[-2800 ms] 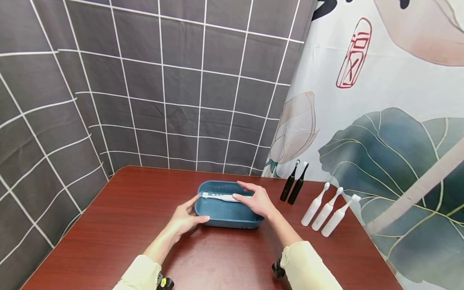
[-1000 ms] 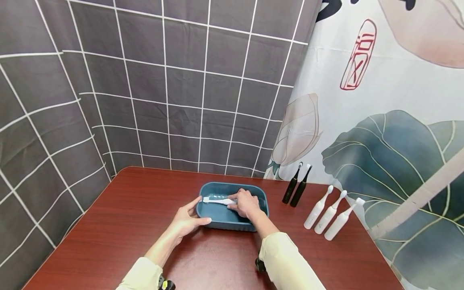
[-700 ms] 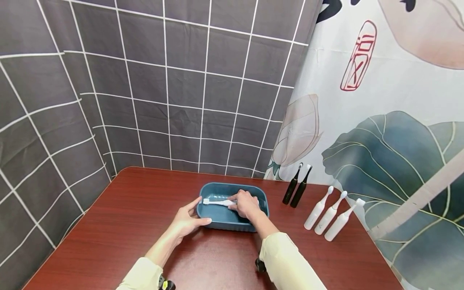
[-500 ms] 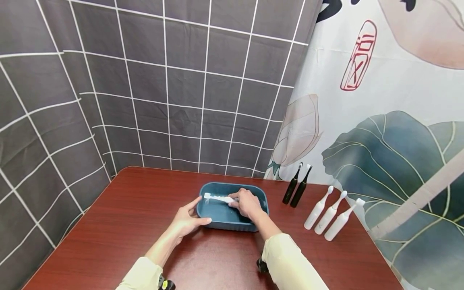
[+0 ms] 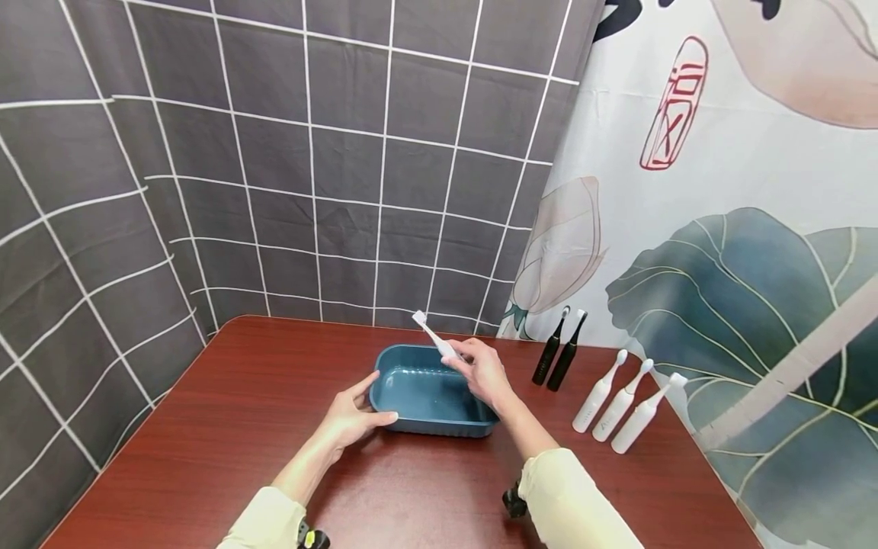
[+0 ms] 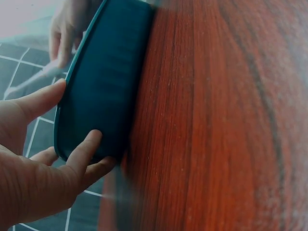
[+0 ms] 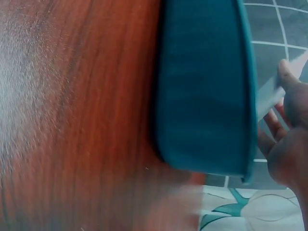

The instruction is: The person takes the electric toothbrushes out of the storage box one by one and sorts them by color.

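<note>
My right hand (image 5: 485,375) pinches a white electric toothbrush (image 5: 435,335) above the back of a blue plastic bin (image 5: 428,393). The toothbrush slants, its head up and to the left, past the bin's rear rim. In the right wrist view, the pale toothbrush handle (image 7: 268,97) lies between thumb and fingers. My left hand (image 5: 343,419) holds the bin's left end; in the left wrist view the thumb is at the rim and fingertips press the bin wall (image 6: 108,72). Inside, the visible bin floor shows no other toothbrush.
Two black electric toothbrushes (image 5: 555,352) stand at the table's back right. Nearer me, three white electric toothbrushes (image 5: 616,408) stand in a slanting row. The reddish-brown table (image 5: 261,396) meets a grey grid curtain (image 5: 343,168) behind and a printed white curtain (image 5: 617,198) at right.
My right hand has lifted the white toothbrush out of the bin, up and to the right, and its head now points up and to the left. My left hand stays at the bin.
</note>
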A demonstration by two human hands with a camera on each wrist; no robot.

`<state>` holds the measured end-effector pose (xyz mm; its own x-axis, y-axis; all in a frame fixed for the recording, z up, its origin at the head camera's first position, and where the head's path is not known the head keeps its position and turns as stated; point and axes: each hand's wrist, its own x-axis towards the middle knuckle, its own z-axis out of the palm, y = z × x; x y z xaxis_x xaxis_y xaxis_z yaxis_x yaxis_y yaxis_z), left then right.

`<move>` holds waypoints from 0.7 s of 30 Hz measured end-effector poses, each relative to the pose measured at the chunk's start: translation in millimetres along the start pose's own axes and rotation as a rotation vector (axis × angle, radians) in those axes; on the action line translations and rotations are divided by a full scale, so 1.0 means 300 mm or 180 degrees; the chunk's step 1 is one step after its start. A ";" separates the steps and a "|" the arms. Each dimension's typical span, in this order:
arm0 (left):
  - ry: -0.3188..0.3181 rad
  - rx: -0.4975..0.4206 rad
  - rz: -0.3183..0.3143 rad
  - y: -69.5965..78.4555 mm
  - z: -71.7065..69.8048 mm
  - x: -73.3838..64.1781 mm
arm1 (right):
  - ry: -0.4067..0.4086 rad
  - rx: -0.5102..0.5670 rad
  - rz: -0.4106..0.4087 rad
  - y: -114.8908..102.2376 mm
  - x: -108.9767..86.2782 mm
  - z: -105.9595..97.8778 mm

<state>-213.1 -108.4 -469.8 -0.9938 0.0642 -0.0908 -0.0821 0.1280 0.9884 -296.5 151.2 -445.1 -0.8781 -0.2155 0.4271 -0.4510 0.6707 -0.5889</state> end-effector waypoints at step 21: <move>0.0025 0.0028 -0.0103 0.010 0.001 -0.003 | 0.0675 0.0995 0.0314 0.003 -0.091 -0.259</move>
<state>-212.6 -107.8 -466.8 -0.9912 0.0522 -0.1216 -0.1134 0.1386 0.9838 -260.6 212.8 -404.0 -0.8820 0.0127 0.4711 -0.4217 0.4253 -0.8008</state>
